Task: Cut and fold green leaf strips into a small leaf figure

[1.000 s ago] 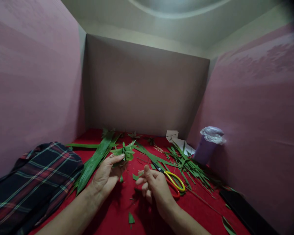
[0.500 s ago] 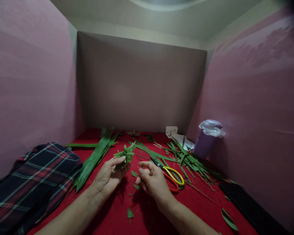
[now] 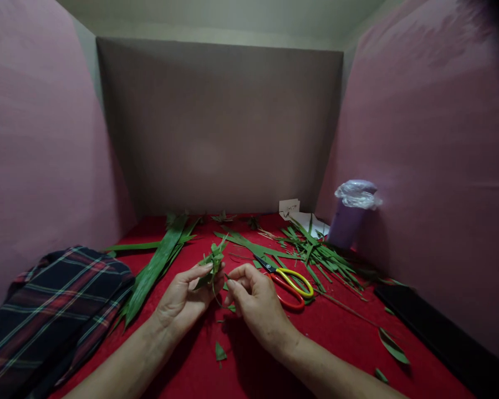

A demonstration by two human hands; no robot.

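My left hand [image 3: 189,293] is closed around a small folded bundle of green leaf strips [image 3: 214,259], pinched between thumb and fingers, with pointed ends sticking up. A thin strand hangs from the bundle's lower side. Just right of it, my right hand [image 3: 255,305] has thumb and forefinger pinched together on a thin, dark leaf strip [image 3: 227,276]; only its tip shows. Beyond my right hand, scissors [image 3: 289,282] with one yellow and one red handle lie on the red cloth [image 3: 183,354]. Small leaf scraps [image 3: 220,351] lie below the hands.
Long broad leaves [image 3: 160,271] lie at the left, beside a plaid cloth [image 3: 70,310]. Cut leaf strips [image 3: 320,255] are heaped at the right near white paper [image 3: 310,221] and a purple container [image 3: 349,221] topped with clear plastic. A black flat object [image 3: 432,332] lies along the right wall.
My right hand has moved left and slightly up, close to the leaf bundle. The bundle has turned a little in my left hand. The whole view has shifted with my head.
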